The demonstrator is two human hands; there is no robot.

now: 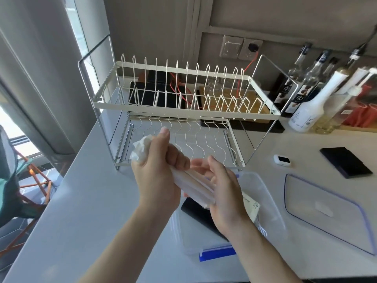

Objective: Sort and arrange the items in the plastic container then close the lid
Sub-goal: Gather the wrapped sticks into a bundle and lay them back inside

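Gripping a bundle of white wrapped straws [191, 183] whose crumpled wrapper end sticks out past the knuckles, the left hand [157, 172] is closed around its upper part above the grey counter [81, 201], in front of the wire dish rack [183, 103]. The right hand [224, 193] curls its fingers around the lower end of the same bundle, directly over the open clear plastic container [265, 203], which holds a black item [195, 211] and a printed packet [253, 209]. Further right the container's lid [326, 213] lies flat on the counter, apart from the box, with a small white device [282, 160] and a dark wallet [345, 164] beyond it.
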